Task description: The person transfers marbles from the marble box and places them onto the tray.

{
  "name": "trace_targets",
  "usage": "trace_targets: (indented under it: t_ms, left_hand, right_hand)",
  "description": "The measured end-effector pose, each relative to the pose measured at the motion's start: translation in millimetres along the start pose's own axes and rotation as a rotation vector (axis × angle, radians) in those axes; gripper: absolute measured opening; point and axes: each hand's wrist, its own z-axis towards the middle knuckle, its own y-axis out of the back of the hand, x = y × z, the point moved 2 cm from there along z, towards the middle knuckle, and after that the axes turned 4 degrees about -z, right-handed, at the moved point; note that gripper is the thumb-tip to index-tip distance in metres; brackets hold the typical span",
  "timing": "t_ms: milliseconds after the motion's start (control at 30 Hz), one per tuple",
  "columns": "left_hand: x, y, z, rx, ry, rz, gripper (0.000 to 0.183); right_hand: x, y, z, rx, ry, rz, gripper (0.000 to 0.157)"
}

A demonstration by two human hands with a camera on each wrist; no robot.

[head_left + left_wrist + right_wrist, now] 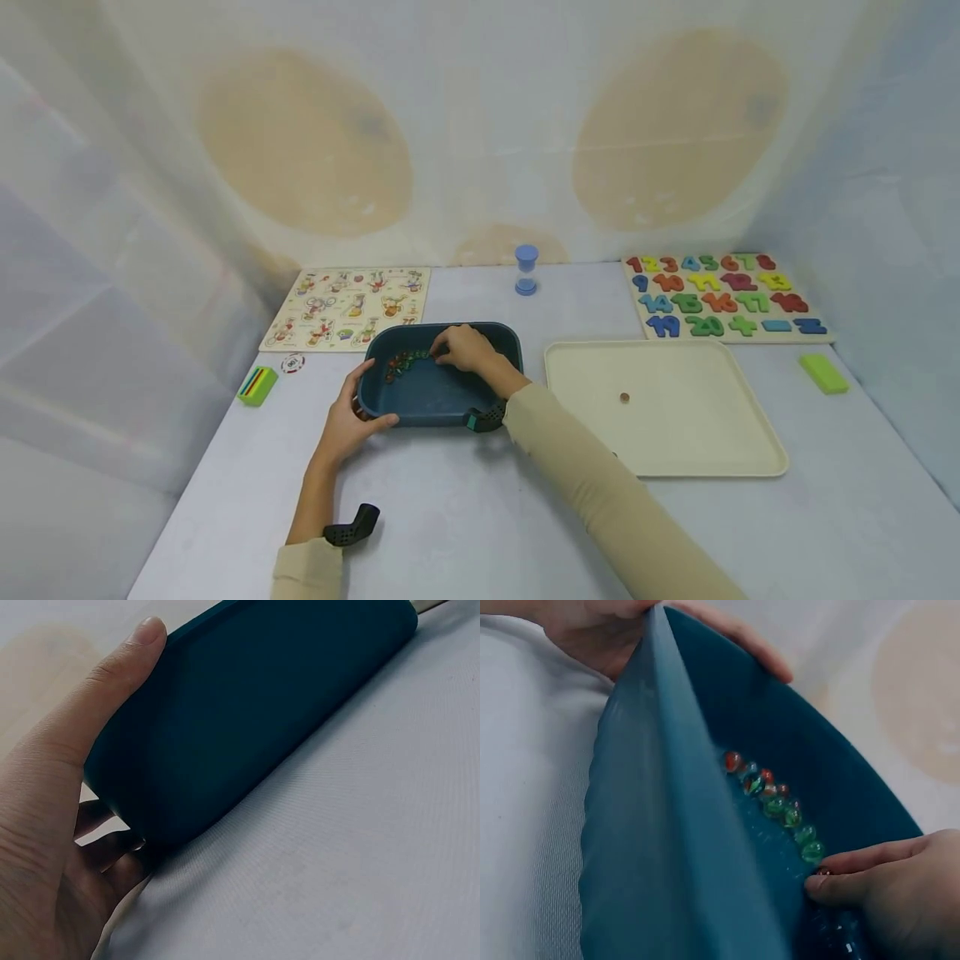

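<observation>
A dark blue plastic basin [435,417] stands on the table with several red and green glass marbles [776,806] gathered along its far left inside. My left hand [349,425] grips the basin's left end, thumb on the near rim and fingers round the corner. In the left wrist view, that thumb [131,656] lies along the outer wall. Reaching over the right side, my right hand [468,348] is inside the basin. Its thumb and forefinger pinch a reddish marble [823,873], mostly hidden by the fingertips, beside the green ones.
Right of the basin lies a cream tray [697,417] bearing a small brownish marble [625,397]. Behind are a picture board [348,304], a blue sand timer [527,271] and a number puzzle [720,296]. Green blocks [257,386] and a round chip [292,362] lie left, a green sponge-like block [823,373] right.
</observation>
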Motion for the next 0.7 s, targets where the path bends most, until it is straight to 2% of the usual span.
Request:
trace_targets:
  t_ms: [100,200,300,367,467,533,600,700]
  left_hand:
    - [0.3,0.3,0.3,0.004,-0.001,0.003,0.09]
    - [1.6,0.4,0.7,0.001,0.003,0.006,0.09]
    - [2.6,-0.1,1.1,0.0,0.003,0.013,0.09]
    - [0.5,0.2,0.9,0.001,0.003,0.022,0.09]
    - [-9.3,0.6,-0.6,0.006,0.006,0.011,0.09]
    - [-18.2,0.4,-2.6,0.012,-0.001,0.003,0.089]
    - [-26.0,0.1,-4.8,0.017,-0.005,-0.002,0.088]
    - [-30.7,0.0,-8.1,0.021,-0.004,0.005,0.088]
  right_hand:
    - [-0.5,6.3,-4.3,-0.006,0.043,0.021,0.018]
    - [-2.1,24.6,-16.9,-0.052,0.134,0.087,0.02]
    - [-11.7,50.7,-40.8,-0.133,0.208,0.154,0.023]
    - [-24.5,68.7,-62.8,-0.192,0.219,0.175,0.024]
    - [-53.0,89.4,-101.6,-0.265,0.175,0.186,0.023]
    - [-76.6,96.6,-128.6,-0.288,0.11,0.18,0.024]
    - [-102.7,96.5,-153.7,-0.298,0.031,0.167,0.025]
    - [-141.3,84.4,-185.4,-0.278,-0.081,0.148,0.027]
